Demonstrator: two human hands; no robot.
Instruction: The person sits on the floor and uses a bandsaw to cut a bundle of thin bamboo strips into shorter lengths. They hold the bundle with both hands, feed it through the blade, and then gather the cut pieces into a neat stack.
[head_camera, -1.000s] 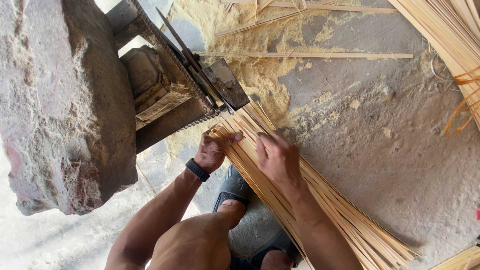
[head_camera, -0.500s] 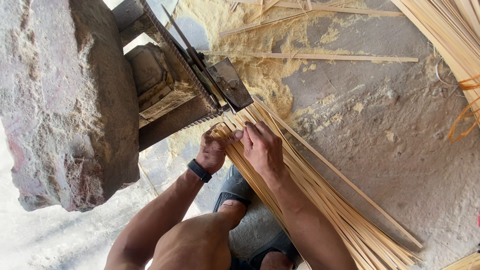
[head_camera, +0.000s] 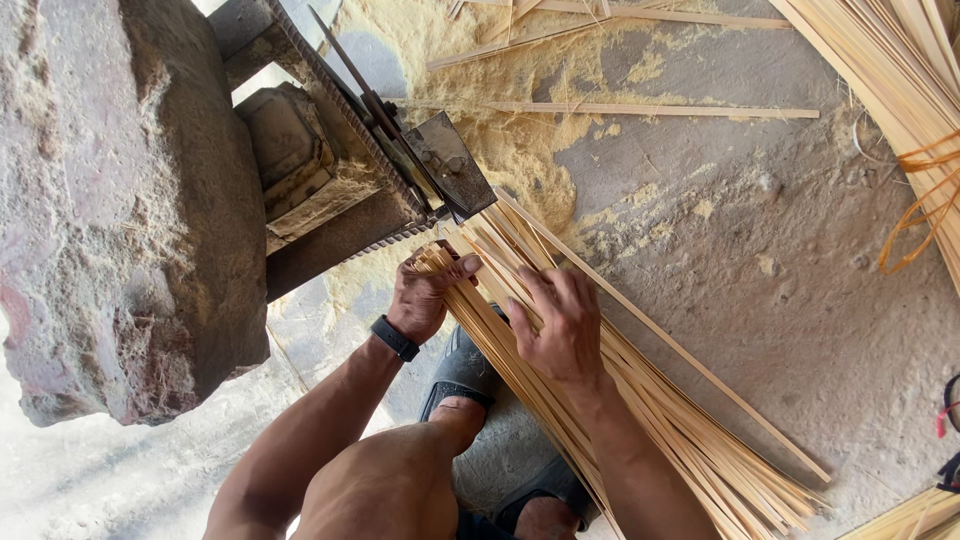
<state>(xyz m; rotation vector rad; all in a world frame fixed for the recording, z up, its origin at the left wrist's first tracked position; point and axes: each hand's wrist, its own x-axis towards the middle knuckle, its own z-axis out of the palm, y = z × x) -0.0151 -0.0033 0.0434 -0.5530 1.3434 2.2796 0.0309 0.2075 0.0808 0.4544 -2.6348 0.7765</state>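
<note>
A long bundle of thin pale bamboo strips lies slanted across the concrete floor, its upper end at a metal blade fixture. My left hand, with a dark band on the wrist, grips the strip ends just below the blade. My right hand rests flat on top of the bundle, fingers spread and pressing the strips. My knee and a sandalled foot sit below the hands.
A big rough stone block fills the left side, holding the metal frame. Sawdust covers the floor past the blade, with loose strips on it. Another heap of strips with orange cord lies at the top right.
My right hand has slid left and up along the bundle toward the blade end. One strip now lies apart on the bundle's right side. The left hand keeps its grip.
</note>
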